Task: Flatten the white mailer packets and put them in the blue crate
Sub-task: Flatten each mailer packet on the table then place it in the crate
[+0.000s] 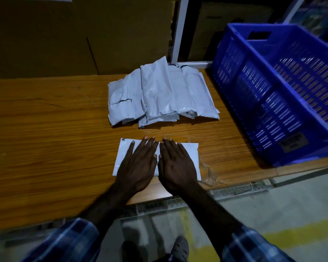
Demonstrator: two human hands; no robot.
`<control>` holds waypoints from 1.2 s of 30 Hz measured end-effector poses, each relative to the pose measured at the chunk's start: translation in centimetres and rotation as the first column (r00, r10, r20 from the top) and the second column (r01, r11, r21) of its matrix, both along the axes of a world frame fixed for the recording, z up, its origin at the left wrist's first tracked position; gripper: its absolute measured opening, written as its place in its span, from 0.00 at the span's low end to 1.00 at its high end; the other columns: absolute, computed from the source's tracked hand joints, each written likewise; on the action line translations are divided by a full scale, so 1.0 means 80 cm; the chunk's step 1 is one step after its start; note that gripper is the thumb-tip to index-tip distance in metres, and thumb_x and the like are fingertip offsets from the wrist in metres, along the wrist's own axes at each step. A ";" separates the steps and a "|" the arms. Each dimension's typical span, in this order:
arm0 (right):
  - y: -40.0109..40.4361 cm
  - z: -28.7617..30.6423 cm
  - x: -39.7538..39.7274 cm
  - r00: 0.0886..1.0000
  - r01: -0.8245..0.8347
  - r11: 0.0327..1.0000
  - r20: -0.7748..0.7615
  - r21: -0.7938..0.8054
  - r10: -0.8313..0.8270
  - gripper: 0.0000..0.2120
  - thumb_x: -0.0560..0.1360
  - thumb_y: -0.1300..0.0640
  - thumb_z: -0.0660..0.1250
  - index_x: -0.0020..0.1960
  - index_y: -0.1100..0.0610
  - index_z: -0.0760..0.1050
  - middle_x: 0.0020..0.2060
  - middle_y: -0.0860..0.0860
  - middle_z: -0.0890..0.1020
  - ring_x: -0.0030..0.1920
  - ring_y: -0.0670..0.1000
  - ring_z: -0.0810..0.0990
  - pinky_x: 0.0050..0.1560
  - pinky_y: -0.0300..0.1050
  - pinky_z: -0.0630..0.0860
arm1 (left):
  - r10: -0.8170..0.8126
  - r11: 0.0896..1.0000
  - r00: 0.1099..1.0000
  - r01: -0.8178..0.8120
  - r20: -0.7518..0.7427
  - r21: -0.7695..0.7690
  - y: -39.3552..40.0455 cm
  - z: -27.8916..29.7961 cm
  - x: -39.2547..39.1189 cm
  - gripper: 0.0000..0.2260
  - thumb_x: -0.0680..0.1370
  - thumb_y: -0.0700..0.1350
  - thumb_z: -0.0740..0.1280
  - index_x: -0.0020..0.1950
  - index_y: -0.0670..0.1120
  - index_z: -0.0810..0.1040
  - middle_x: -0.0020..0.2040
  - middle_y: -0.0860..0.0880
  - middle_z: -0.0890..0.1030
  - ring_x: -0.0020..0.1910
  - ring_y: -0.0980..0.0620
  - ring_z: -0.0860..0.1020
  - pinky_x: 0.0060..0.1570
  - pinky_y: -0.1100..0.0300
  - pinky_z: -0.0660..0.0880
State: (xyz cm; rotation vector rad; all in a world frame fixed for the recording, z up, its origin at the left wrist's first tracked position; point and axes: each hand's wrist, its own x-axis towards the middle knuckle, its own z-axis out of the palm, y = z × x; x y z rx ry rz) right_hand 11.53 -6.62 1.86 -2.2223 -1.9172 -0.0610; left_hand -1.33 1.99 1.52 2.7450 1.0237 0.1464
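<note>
Fingers (148, 146) of both hands are lying stretched out and slightly fanned, pressing flat rather than gripping anything. The left hand (138, 165) and the right hand (175, 167) are resting side by side, thumbs nearly touching, palms down on a single white mailer packet (191, 154) in the lower centre of the frame. That packet is lying flat on the wooden table (45, 144), close to its near edge, with its corners showing on either side of the hands.

Just above it in the frame, apart from it, a pile of white mailer packets (159, 97) is sitting in the middle of the table — puffy, overlapping, leaning on one another. At the right of the frame the blue crate (269, 103) is standing on the table's right end, its slotted walls facing the pile; no packet is showing in the part of its inside that is visible. Blue checked sleeves (74, 241) are showing at the bottom corners, and a crumpled bit of clear film (209, 174) is lying by the table's edge, just right of the pressed packet.
</note>
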 end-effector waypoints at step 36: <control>-0.023 0.054 0.074 0.985 0.055 0.996 -0.166 0.077 -0.041 0.28 0.76 0.48 0.58 0.70 0.65 0.71 0.65 0.61 0.77 0.66 0.61 0.72 0.67 0.53 0.69 | -0.062 0.990 0.904 0.002 0.422 0.141 0.039 0.040 -0.041 0.21 0.78 0.57 0.62 0.60 0.43 0.81 0.49 0.46 0.82 0.53 0.43 0.76 0.52 0.50 0.72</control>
